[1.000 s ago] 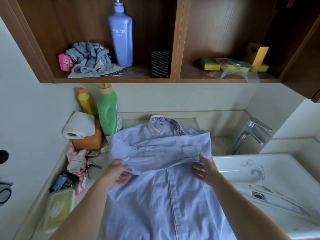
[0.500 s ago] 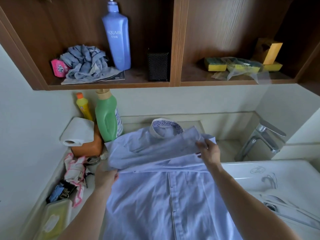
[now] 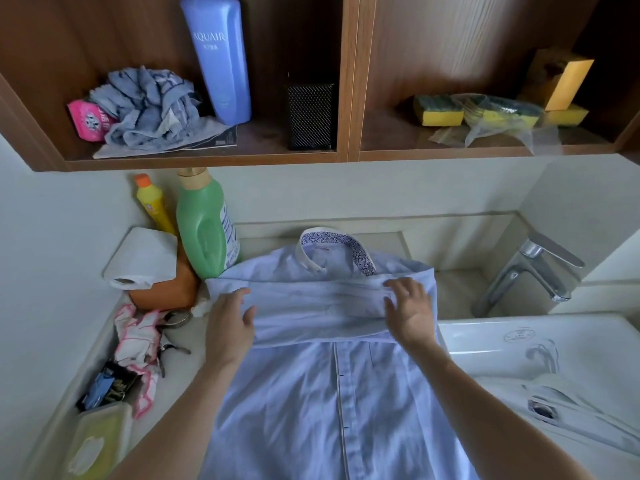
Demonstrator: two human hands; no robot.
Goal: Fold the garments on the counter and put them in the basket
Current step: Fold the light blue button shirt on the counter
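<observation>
head | shirt (image 3: 311, 393) pale blue, sleeves folded across chest | hands: left (image 3: 228, 323), right (image 3: 410, 311) flat, open

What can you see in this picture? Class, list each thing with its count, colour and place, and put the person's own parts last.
shirt: 1, pale blue, flat on counter
bottles: 1 green, 1 yellow, counter back left
paper roll: 1, white, on orange box
tall bottle: 1, blue, left shelf
rag: 1, grey, left shelf
sponges: several, yellow-green, right shelf
tap: 1, silver, behind sink
hands: left, right, flat on the folded sleeves
</observation>
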